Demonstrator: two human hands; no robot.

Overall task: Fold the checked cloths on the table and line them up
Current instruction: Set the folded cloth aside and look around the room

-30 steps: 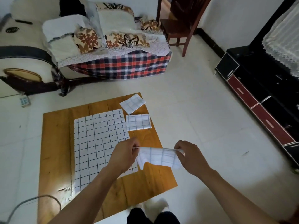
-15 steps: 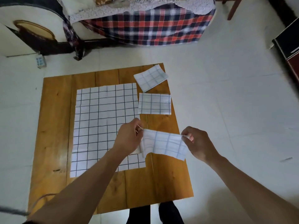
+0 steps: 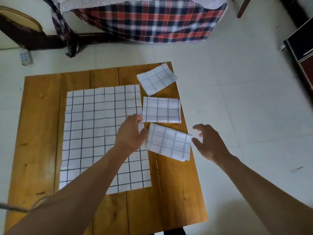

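Observation:
Three folded white checked cloths lie along the right side of the wooden table [image 3: 39, 126]: a far one [image 3: 156, 79] turned at an angle, a middle one [image 3: 161, 109] lying square, and a near one [image 3: 170, 142] slightly tilted. A large checked cloth [image 3: 94, 133] lies spread flat on the table's middle. My left hand [image 3: 130, 133] rests at the near folded cloth's left edge, fingers apart, thumb touching it. My right hand [image 3: 205, 141] hovers just off that cloth's right edge, fingers spread, holding nothing.
A bed or sofa draped with a red and blue plaid cover [image 3: 152, 19] stands beyond the table. A dark cabinet [image 3: 301, 44] is at the far right. A power strip [image 3: 25, 56] lies on the white tiled floor. A grey cable [image 3: 15, 207] crosses the near left.
The folded cloth held in the air between both hands now lies on the table below the other two. Both hands have let go of it. The view has tilted downward.

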